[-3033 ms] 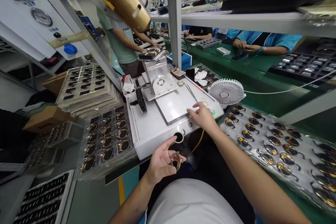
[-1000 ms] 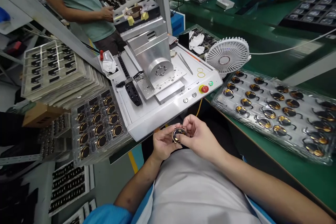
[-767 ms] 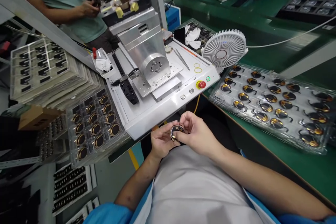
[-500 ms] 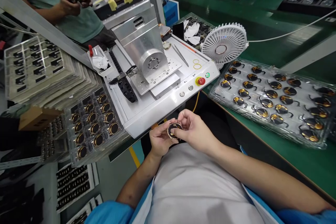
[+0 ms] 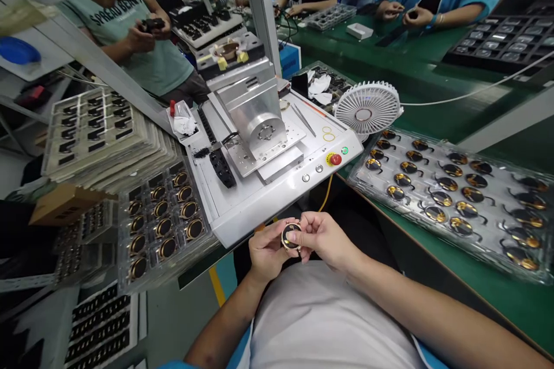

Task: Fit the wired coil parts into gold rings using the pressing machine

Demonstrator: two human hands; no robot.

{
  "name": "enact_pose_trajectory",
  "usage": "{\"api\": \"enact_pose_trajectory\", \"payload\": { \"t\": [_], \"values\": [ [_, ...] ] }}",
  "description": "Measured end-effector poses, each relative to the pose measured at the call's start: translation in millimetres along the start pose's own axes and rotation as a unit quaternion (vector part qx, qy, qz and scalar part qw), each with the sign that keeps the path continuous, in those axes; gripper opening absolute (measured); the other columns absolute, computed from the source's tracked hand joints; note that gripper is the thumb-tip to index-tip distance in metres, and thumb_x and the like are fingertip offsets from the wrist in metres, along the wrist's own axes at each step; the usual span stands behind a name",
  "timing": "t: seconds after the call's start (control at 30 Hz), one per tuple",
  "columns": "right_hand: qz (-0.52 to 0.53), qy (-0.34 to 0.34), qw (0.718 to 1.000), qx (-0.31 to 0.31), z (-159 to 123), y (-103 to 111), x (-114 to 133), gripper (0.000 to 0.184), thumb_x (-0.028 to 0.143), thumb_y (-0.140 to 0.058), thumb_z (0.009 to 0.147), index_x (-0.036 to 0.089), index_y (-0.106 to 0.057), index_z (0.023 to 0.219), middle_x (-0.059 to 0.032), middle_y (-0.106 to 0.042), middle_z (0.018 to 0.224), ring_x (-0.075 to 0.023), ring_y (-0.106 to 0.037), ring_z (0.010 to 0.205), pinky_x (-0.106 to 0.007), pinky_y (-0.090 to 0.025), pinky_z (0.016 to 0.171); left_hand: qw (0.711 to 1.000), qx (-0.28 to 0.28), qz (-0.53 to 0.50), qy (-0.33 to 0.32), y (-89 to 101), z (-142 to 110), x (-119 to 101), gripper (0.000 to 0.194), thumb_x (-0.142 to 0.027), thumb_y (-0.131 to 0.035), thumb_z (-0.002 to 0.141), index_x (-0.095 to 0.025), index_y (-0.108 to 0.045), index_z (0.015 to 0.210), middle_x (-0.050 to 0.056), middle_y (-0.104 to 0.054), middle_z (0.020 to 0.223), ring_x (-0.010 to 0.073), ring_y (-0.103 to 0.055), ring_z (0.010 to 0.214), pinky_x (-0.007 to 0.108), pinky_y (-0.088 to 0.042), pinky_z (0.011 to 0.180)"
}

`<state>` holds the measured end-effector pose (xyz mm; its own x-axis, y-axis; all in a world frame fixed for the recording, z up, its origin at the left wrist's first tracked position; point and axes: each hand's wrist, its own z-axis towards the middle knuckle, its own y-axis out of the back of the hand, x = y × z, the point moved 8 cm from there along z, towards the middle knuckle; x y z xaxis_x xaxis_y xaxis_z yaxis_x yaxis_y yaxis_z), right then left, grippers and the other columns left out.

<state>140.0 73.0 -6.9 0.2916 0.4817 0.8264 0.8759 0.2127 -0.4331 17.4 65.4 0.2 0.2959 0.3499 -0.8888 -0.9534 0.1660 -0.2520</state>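
Observation:
Both my hands meet just above my lap, below the front edge of a white machine base. My left hand grips a small round gold-rimmed part from the left. My right hand pinches the same part from the right, its thumb pressed on the part's dark face. On the base stands a silver metal fixture with a round front plate. A red round button and a green lamp sit at the base's right corner.
A clear tray of gold rings lies left of the machine, with stacked trays behind it. A long clear tray of gold parts with black tails lies on the green bench at right. A small white fan stands behind it. Other people work at the far benches.
Three seconds ago my right hand was at the machine's front panel while my left held the ring alone. Since then both hands hold it together near my lap; the view tilted up slightly.

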Motion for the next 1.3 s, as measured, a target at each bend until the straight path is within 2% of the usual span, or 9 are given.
{"api": "enact_pose_trajectory", "payload": {
  "t": [0.1, 0.17, 0.3, 0.47, 0.6, 0.77, 0.9, 1.17, 1.3],
  "values": [
    [-0.074, 0.006, 0.997, 0.016, 19, 3, 14, 0.056, 0.058, -0.096, 0.059, 0.019, -0.058, 0.072, -0.0002, -0.067, 0.055, -0.0132, -0.061, 0.044, -0.019, -0.049, 0.037, 0.995, -0.079, -0.045, 0.05, 10.2, 1, 7, 0.045, -0.035, -0.09, 0.077, -0.032, -0.078, 0.12, 0.009, -0.08, 0.119, 0.0273, -0.077, 0.109, 0.04, -0.064, 0.094],
    [-0.094, 0.034, 0.994, -0.035, 38, 20, 36, 0.057, 0.059, -0.096, 0.058, 0.019, -0.06, 0.078, 0.0013, -0.066, 0.055, -0.0125, -0.058, 0.042, -0.018, -0.046, 0.034, 0.988, -0.111, -0.068, 0.085, 13.5, 2, 10, 0.042, -0.036, -0.088, 0.08, -0.029, -0.077, 0.12, 0.009, -0.079, 0.118, 0.0284, -0.077, 0.109, 0.044, -0.062, 0.097],
    [-0.062, 0.118, 0.971, -0.197, 70, 64, 89, 0.052, 0.059, -0.091, 0.067, 0.022, -0.055, 0.077, 0.0038, -0.058, 0.05, -0.0111, -0.048, 0.035, -0.021, -0.042, 0.031, 0.987, -0.086, -0.059, 0.123, 12.3, 8, 5, 0.05, -0.026, -0.09, 0.077, -0.03, -0.073, 0.125, 0.007, -0.076, 0.114, 0.0242, -0.08, 0.094, 0.038, -0.066, 0.084],
    [-0.073, 0.15, 0.962, -0.218, 77, 73, 115, 0.046, 0.05, -0.089, 0.071, 0.021, -0.053, 0.067, 0.0032, -0.055, 0.047, -0.0086, -0.043, 0.035, -0.02, -0.035, 0.034, 0.997, -0.041, 0.018, 0.067, 8.7, 11, -9, 0.081, -0.011, -0.094, 0.067, -0.032, -0.064, 0.139, 0.008, -0.078, 0.115, 0.0163, -0.078, 0.083, 0.026, -0.064, 0.073],
    [-0.116, 0.16, 0.969, -0.146, 49, 55, 100, 0.049, 0.055, -0.09, 0.068, 0.02, -0.056, 0.067, 0.0026, -0.058, 0.049, -0.0088, -0.045, 0.038, -0.02, -0.035, 0.038, 0.991, -0.038, 0.125, 0.016, 3.3, 9, -17, 0.084, -0.009, -0.092, 0.069, -0.028, -0.059, 0.145, 0.011, -0.079, 0.12, 0.0205, -0.078, 0.101, 0.03, -0.064, 0.091],
    [-0.189, 0.079, 0.979, -0.012, 11, 23, 54, 0.044, 0.054, -0.085, 0.075, 0.02, -0.058, 0.07, 0.0012, -0.061, 0.052, -0.0109, -0.049, 0.04, -0.021, -0.037, 0.04, 0.972, -0.025, 0.233, -0.028, -6.3, 11, -23, 0.088, -0.013, -0.089, 0.074, -0.025, -0.052, 0.152, 0.014, -0.077, 0.126, 0.0235, -0.079, 0.106, 0.032, -0.065, 0.095],
    [-0.213, 0.068, 0.975, -0.015, 1, 19, 40, 0.038, 0.048, -0.081, 0.077, 0.02, -0.057, 0.07, 0.0003, -0.063, 0.053, -0.0107, -0.049, 0.043, -0.021, -0.037, 0.043, 0.963, -0.018, 0.266, -0.048, -11.5, 12, -27, 0.083, -0.014, -0.087, 0.077, -0.024, -0.052, 0.152, 0.015, -0.077, 0.127, 0.0253, -0.079, 0.106, 0.033, -0.067, 0.093],
    [-0.23, 0.086, 0.969, -0.031, 6, 24, 40, 0.031, 0.042, -0.076, 0.079, 0.021, -0.056, 0.069, 0.0023, -0.059, 0.054, -0.0106, -0.048, 0.046, -0.022, -0.035, 0.044, 0.956, -0.033, 0.289, -0.037, -10.5, 11, -26, 0.075, -0.015, -0.087, 0.077, -0.023, -0.059, 0.145, 0.014, -0.078, 0.125, 0.0263, -0.079, 0.105, 0.034, -0.068, 0.092],
    [-0.209, 0.09, 0.972, -0.051, 5, 22, 35, 0.034, 0.047, -0.078, 0.076, 0.021, -0.058, 0.08, 0.0031, -0.059, 0.061, -0.0113, -0.05, 0.049, -0.022, -0.038, 0.045, 0.96, -0.036, 0.277, -0.028, -12.4, 9, -23, 0.067, -0.016, -0.087, 0.077, -0.022, -0.063, 0.14, 0.013, -0.079, 0.123, 0.0262, -0.08, 0.104, 0.035, -0.069, 0.092]
  ]
}}
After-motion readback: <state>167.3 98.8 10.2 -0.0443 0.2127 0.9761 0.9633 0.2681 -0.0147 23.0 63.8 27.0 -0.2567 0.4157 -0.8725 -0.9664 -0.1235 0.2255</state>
